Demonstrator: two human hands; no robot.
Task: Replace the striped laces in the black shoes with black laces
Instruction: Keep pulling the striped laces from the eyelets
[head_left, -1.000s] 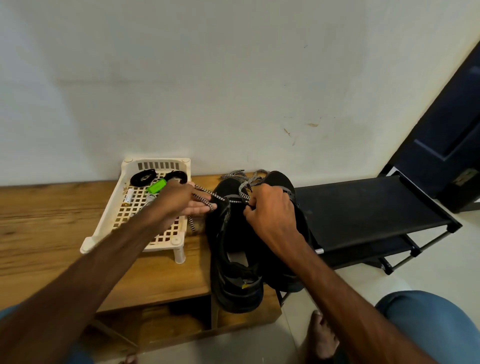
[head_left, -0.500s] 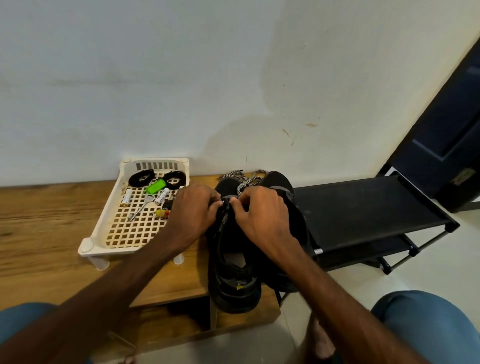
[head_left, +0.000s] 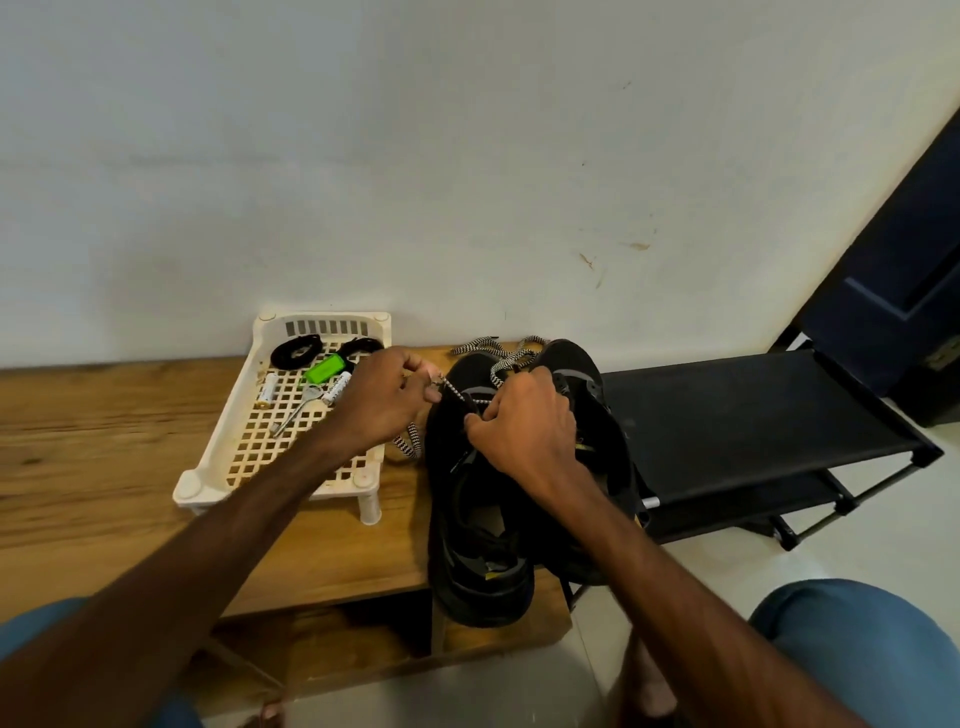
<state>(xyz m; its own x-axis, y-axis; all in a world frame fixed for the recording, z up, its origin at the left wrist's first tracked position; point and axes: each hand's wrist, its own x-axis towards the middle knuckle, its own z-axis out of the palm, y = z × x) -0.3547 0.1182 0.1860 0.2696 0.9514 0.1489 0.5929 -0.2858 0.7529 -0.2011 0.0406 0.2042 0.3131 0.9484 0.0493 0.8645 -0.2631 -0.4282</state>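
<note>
Indoors, a person seated at a low wooden surface (head_left: 104, 441) works a striped lace (head_left: 453, 389) on a pair of black shoes (head_left: 483, 551). The shoes stand side by side at the surface's right edge, toes toward the wall (head_left: 467, 156) and heels at the near edge, with the left one's heel overhanging it. The left hand (head_left: 387, 400) pinches the lace between thumb and curled fingers (head_left: 432, 396), just left of the shoes' toes. The right hand (head_left: 524, 431), fingers curled tight, grips the same lace on top of the shoes near the eyelets. A short stretch of lace runs taut between the two hands. A loose end hangs below the left hand onto the surface, and more of the lace lies in loops behind the toes at the far edge. Two coiled black laces (head_left: 297, 352) lie at the far end of a white lattice tray (head_left: 208, 480), which stands on short legs just left of the shoes, its far end at the surface's far edge. Beside them in the tray are a green tag (head_left: 324, 370), two batteries (head_left: 267, 392) and a key (head_left: 297, 413). A black rack (head_left: 753, 410) stands off the right edge, just beside the shoes.
</note>
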